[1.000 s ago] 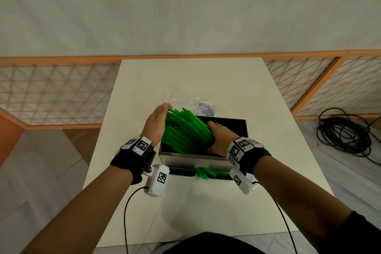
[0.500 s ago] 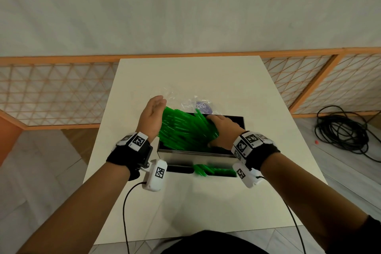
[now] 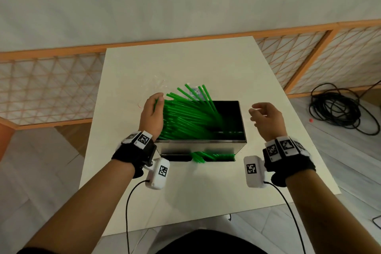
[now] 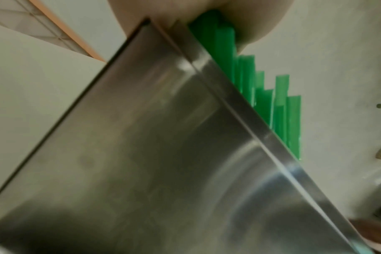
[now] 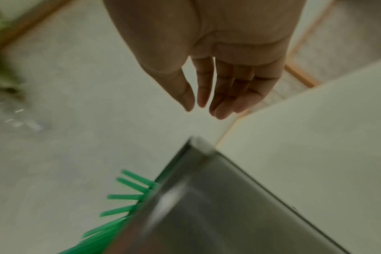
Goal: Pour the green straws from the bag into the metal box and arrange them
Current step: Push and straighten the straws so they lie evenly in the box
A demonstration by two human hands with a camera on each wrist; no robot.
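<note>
The bench (image 3: 206, 187) carries the box (image 3: 201, 146) near its middle, with bare surface on every side: a wide margin toward the person, a wide margin beyond the box toward the far edge, and narrower strips to left and right. The right edge of the bench lies near the right hand (image 3: 266, 121), so a wide sweep on that side risks carrying the wrist camera past the edge. The straws (image 3: 185, 115) stand inside the box, leaning as a fan toward its left wall, with several tips projecting over the far rim. The left hand (image 3: 152, 113) rests flat against the left face of the fan, fingers extended and gripping nothing; it acts as a stop. The right hand hovers just right of the box, fingers loosely curled and empty. Probable fault: if the left hand is withdrawn, the leaning straws can tip over the left or far rim onto the bench. A hard push rightward can slide or tilt the box, since nothing braces it. A few straws (image 3: 203, 155) already lie on the bench against the near wall and need collecting. The bag (image 3: 160, 84), clear and limp, lies just beyond the left hand and may snag projecting tips.
</note>
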